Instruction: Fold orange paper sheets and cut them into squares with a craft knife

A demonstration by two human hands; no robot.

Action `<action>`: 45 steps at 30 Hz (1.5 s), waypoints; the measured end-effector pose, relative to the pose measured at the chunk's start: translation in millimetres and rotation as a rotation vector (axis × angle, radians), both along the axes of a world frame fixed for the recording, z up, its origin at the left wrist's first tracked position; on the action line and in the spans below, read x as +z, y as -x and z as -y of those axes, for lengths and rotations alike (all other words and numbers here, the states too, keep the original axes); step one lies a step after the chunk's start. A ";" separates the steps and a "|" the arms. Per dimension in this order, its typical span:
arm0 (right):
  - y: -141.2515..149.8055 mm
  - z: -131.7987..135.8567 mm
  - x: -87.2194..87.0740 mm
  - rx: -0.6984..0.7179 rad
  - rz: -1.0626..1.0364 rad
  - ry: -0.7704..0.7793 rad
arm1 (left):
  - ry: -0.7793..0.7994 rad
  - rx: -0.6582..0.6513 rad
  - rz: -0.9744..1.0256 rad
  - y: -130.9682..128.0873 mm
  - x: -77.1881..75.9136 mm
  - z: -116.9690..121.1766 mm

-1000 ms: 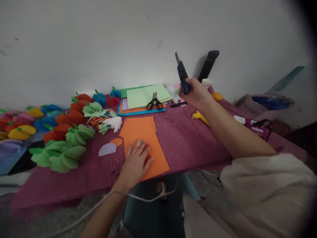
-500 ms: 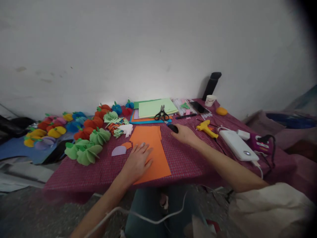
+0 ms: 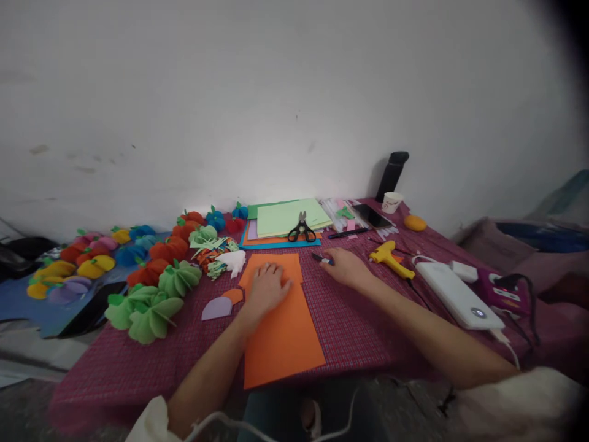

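My left hand (image 3: 267,288) lies flat with fingers spread, pressing on the orange paper (image 3: 288,344) at the table's front. Just right of the sheet, my right hand (image 3: 345,266) is closed around a black and blue utility knife (image 3: 323,259), whose tip points left. Part of its handle is hidden by my fingers. Beside the orange paper on the left lie a lilac half-round paper piece (image 3: 217,309) and a small orange paper piece (image 3: 234,296). Black-handled scissors (image 3: 302,229) rest on the stacked coloured paper (image 3: 276,221) behind.
Several paper pumpkins (image 3: 168,248) line the left side, next to paper scraps (image 3: 216,258). On the right are a yellow glue gun (image 3: 391,258), a white power bank (image 3: 458,294), a purple socket block (image 3: 504,293), a phone (image 3: 372,216), a paper cup (image 3: 391,202) and a black bottle (image 3: 392,176).
My left hand has shifted up the orange paper toward its far end. My right hand has lowered the knife nearer the tablecloth, its tip now pointing left. The view has tilted slightly up.
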State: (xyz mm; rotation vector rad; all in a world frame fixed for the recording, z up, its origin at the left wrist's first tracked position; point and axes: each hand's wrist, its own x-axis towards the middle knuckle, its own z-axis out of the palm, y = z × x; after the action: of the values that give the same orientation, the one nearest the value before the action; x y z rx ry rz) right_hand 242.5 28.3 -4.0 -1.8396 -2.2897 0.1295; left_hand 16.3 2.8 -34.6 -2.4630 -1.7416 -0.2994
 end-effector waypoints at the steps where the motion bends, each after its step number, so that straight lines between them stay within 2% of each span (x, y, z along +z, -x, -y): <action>1: 10.7 -10.2 3.0 0.051 -0.042 0.074 | -0.011 0.002 0.008 -0.8 -2.5 1.5; 6: 64.0 -66.1 5.7 0.080 -0.050 0.165 | -0.073 -0.012 -0.009 -7.6 -7.0 8.0; 9: 83.7 -86.9 4.7 0.095 -0.042 0.197 | -0.080 -0.020 -0.024 -11.8 -5.9 9.5; 21: 94.2 -116.8 -5.2 0.106 0.077 0.333 | -0.123 0.041 -0.022 -15.3 -3.1 13.9; 27: 102.7 -112.8 2.9 0.143 0.084 0.408 | -0.146 0.028 -0.032 -13.7 -4.0 14.4; 32: 99.4 -103.5 10.6 0.141 -0.034 0.539 | -0.166 0.031 -0.027 -13.0 -7.1 13.9; 39: 90.5 -94.2 10.3 0.105 -0.371 0.732 | -0.202 0.078 -0.055 -13.3 -6.9 15.7; 45: 81.6 -87.9 10.2 0.165 -0.691 0.883 | -0.200 0.099 -0.051 -13.0 -3.9 18.1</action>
State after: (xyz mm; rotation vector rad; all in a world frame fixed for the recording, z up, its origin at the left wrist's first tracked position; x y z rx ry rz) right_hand 160.9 116.2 6.2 -1.4771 -1.9535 1.7185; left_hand 29.4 -15.4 -38.4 -2.2191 -1.7148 -0.3773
